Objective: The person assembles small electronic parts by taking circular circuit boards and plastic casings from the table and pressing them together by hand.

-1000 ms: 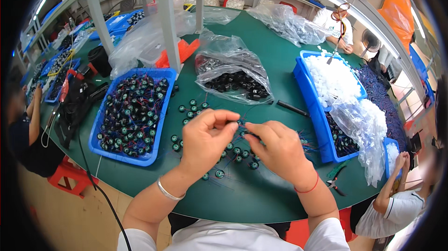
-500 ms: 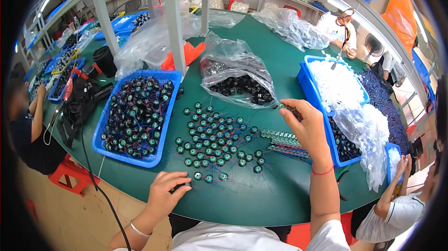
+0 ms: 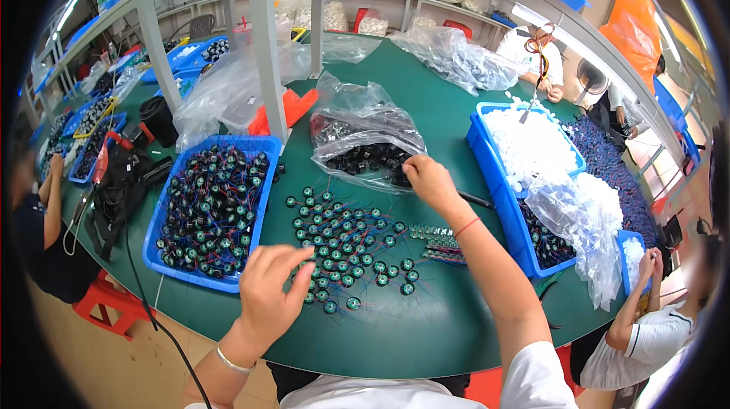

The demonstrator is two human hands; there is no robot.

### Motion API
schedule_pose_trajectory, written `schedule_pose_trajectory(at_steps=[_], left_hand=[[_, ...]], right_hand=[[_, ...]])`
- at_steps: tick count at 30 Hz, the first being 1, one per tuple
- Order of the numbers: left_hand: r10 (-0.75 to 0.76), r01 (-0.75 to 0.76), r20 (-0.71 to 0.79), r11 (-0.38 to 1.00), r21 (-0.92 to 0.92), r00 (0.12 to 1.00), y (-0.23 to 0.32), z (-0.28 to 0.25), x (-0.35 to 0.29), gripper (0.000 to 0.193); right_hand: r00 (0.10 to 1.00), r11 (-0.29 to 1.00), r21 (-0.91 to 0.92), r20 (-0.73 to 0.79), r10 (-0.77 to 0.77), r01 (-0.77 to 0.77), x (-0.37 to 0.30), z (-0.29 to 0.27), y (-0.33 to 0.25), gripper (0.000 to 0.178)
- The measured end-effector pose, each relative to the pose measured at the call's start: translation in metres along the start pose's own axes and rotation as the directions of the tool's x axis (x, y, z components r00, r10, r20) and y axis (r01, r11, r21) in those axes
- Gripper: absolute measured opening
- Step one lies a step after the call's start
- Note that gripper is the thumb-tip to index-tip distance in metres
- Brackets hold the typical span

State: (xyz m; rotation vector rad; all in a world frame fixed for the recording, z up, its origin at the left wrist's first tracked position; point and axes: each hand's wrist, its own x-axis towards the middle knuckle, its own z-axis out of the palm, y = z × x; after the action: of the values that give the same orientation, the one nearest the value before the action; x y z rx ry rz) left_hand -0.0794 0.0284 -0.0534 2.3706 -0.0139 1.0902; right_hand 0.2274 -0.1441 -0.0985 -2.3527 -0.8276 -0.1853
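Note:
My right hand (image 3: pixel 433 182) reaches to the right edge of a clear plastic bag (image 3: pixel 365 122) holding black round parts (image 3: pixel 365 160). Its fingers are pinched at the opening; what they grip is hidden. Over the left side of a spread of small round parts with green tops and thin red and blue wires (image 3: pixel 346 245) hovers my left hand (image 3: pixel 270 291). Its thumb and forefinger tips are curled close together, and I cannot make out what is between them. To the right of the spread lies a row of green strips with wires (image 3: pixel 437 234).
A blue tray (image 3: pixel 271 181) full of wired parts stands at the left. At the right, a blue bin (image 3: pixel 487 169) bears white pieces (image 3: pixel 532 139) and plastic film. Grey posts (image 3: pixel 270 67) rise behind the tray. Co-workers sit at both sides and the far end.
My right hand has moved left, from beside the blue bin to the bag's edge. My left hand has risen from the table's near side toward the spread parts. The view has shifted slightly.

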Motion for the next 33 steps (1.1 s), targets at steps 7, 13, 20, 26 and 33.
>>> schedule_pose_trajectory(at_steps=[7,13,20,26,33], left_hand=[[0.083,-0.085,0.176,0.996,0.006,0.981,-0.018,0.058,0.083,0.017],[0.074,-0.151,0.416,0.976,0.155,0.906,-0.056,0.150,0.116,0.017],[-0.007,-0.228,0.570,0.912,0.341,0.822,-0.074,0.201,0.122,0.021],[-0.018,0.064,0.495,0.995,-0.076,0.869,-0.057,0.155,0.133,0.026],[-0.164,0.425,0.467,0.732,-0.533,0.869,0.013,0.090,0.099,0.032]], right_hand=[[0.972,0.907,0.393,0.226,0.064,-0.151,-0.012,-0.001,-0.025,0.028],[0.983,0.858,0.483,0.143,0.118,-0.173,-0.027,-0.025,-0.021,0.029],[0.982,0.869,0.463,0.143,0.122,-0.176,-0.055,-0.052,-0.023,0.029],[0.991,0.762,0.635,0.112,0.071,-0.127,-0.073,-0.057,-0.029,0.023],[0.993,0.728,0.686,0.082,-0.084,0.005,-0.091,-0.086,-0.072,0.021]])
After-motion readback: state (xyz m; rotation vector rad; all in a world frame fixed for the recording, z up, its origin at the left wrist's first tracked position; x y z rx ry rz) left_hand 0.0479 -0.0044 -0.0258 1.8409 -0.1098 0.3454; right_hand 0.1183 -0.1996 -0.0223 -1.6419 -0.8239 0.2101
